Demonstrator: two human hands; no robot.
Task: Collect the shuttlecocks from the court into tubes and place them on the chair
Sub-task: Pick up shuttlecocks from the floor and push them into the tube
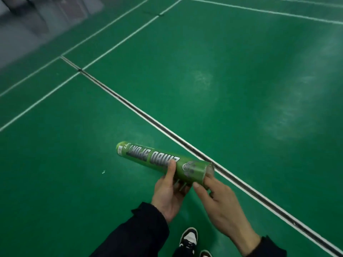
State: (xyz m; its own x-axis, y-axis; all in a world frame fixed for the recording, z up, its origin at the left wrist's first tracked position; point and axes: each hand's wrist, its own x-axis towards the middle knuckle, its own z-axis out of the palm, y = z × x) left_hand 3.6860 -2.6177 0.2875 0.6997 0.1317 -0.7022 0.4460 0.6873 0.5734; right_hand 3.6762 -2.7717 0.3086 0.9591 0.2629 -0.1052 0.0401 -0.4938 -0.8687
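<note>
Green shuttlecock tube [163, 162] held level above the court floor [241, 80], capped end toward the left, clear open end toward the right, just short of the dark-edged white line [148, 119] crossing the floor diagonally. Left hand [169, 193] curled under the tube's middle, thumb pressed on top. Right hand [220, 201] at the open end, thumb against the tube's side, fingers bent at the rim. Black sleeves on both arms. Black-and-white shoe [188, 238] near the bottom edge. Small white speck [103, 171] on the floor left of the hands.
</note>
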